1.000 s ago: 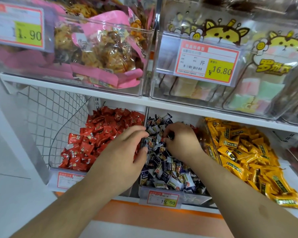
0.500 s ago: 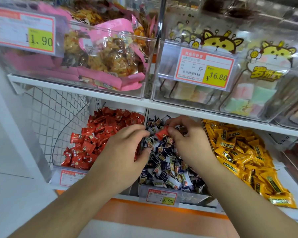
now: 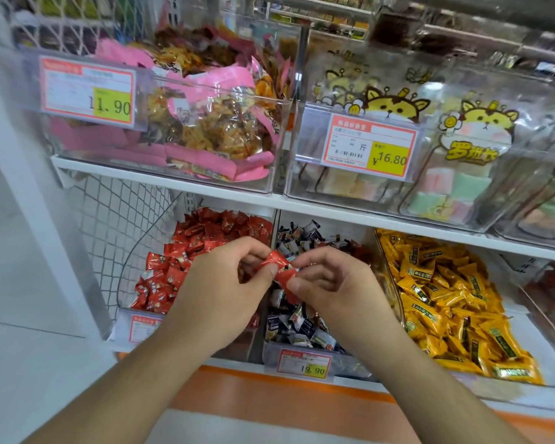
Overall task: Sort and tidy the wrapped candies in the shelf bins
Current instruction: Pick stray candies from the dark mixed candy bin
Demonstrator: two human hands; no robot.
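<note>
Three clear bins sit side by side on the lower shelf: red wrapped candies (image 3: 186,251) on the left, dark blue-and-white candies (image 3: 297,322) in the middle, yellow candies (image 3: 446,299) on the right. Above the middle bin a red wrapped candy (image 3: 277,267) is pinched from both sides, by the thumb and fingers of my left hand (image 3: 218,293) and of my right hand (image 3: 337,283). My hands hide part of the red and middle bins.
The upper shelf (image 3: 173,181) carries clear bins of pink snack packs (image 3: 205,136) and pastel marshmallow bags (image 3: 455,174), overhanging the lower bins. Price tags (image 3: 305,363) clip to the bin fronts. A white wire mesh side panel (image 3: 122,219) stands left.
My right hand picked a red candy out of the middle bin and lifted it; my left hand rose to meet it and now pinches it too. The view tilted upward.
</note>
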